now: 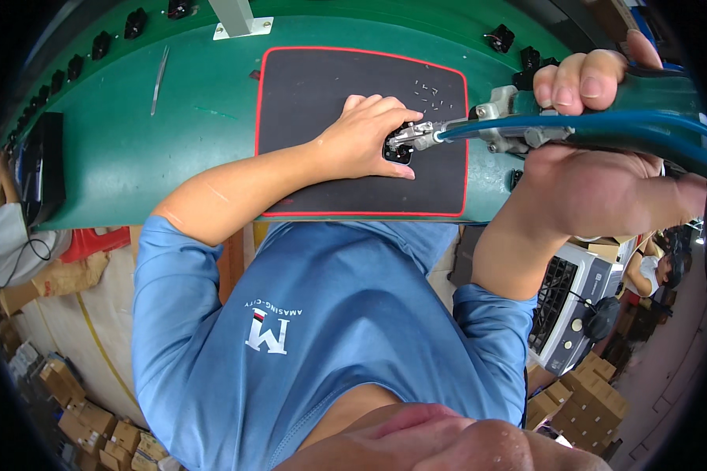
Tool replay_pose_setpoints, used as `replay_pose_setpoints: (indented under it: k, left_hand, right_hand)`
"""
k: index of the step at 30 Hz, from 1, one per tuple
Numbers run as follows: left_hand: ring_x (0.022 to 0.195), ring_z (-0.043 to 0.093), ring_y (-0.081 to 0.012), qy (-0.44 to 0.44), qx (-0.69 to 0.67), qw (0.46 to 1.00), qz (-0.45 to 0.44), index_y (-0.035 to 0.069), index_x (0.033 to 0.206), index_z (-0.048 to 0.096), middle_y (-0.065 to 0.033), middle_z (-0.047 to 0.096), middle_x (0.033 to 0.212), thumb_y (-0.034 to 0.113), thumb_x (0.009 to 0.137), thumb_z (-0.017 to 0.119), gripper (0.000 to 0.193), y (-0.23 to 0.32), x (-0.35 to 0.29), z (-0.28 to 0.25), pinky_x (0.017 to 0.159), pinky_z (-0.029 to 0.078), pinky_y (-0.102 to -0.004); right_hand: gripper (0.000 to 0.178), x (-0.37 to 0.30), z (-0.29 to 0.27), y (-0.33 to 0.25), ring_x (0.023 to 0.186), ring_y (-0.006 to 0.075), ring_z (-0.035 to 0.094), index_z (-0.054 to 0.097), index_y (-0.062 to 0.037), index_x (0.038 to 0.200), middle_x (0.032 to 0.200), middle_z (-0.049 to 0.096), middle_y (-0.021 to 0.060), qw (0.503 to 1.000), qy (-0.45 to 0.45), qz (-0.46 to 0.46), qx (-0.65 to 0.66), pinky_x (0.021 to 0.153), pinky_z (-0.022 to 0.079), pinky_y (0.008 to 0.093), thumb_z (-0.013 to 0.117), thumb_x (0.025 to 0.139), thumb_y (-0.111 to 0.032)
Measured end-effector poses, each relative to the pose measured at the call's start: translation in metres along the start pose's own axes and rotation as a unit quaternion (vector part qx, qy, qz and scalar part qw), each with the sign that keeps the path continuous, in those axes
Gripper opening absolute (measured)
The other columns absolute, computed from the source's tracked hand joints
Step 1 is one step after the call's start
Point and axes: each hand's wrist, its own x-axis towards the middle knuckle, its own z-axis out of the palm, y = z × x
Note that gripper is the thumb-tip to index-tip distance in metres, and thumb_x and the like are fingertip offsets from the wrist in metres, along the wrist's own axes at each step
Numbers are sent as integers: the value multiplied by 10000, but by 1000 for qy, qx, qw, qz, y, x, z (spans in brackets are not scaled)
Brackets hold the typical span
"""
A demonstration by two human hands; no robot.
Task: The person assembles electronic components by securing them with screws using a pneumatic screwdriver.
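My left hand (365, 137) lies over a small black part (398, 151) on a dark mat (314, 86) with a red border. Its thumb and fingers grip the part from both sides, and the palm hides some of it. In my right hand (593, 169) is a powered screwdriver (511, 118) with a dark green body and a grey metal nose. A blue hose (573, 121) runs along the tool. The tool's nose points left and meets the black part between my left fingers. Several tiny screws (430, 94) are scattered on the mat beyond the tool.
Tweezers (159, 81) lie on the green table (110, 149) at left. A metal post (234, 17) stands at the far edge. More black parts (136, 23) line the green strip behind. A grey-white machine (575, 306) and cardboard boxes (585, 400) are at right. Other people appear at both sides.
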Motion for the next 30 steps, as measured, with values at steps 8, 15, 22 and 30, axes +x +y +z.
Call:
replay_pose_setpoints:
  k: [8,15,22,30]
  left_hand:
    - [1110,549,-262,15,-2,1000,-1,115,1344,590,-58,597,1151,490,676,899,826,-1,-1,1,962,340,-415]
    - [1081,551,-251,18,-20,1000,15,136,1302,610,-37,599,1118,463,678,902,763,1,2,2,950,334,-407]
    - [1079,552,-252,21,-22,999,12,137,1295,612,-36,600,1115,458,674,905,758,0,0,2,945,336,-408]
    - [1079,554,-253,14,-12,1000,10,134,1297,609,-42,598,1126,474,669,905,773,2,2,1,948,339,-411]
  right_hand:
    - [1171,-25,15,56,621,209,587,552,77,1261,759,616,125,995,102,-9,-15,580,506,349,270,806,-964]
    - [1135,-37,13,69,594,199,576,556,75,1232,735,611,126,991,129,-27,-20,572,517,330,276,825,-947]
    - [1119,-37,11,71,602,195,580,555,75,1238,743,615,127,992,121,-35,-12,573,519,327,273,841,-933]
    - [1115,-37,10,71,584,190,583,571,71,1219,725,616,123,990,128,-43,-33,555,517,318,269,841,-933]
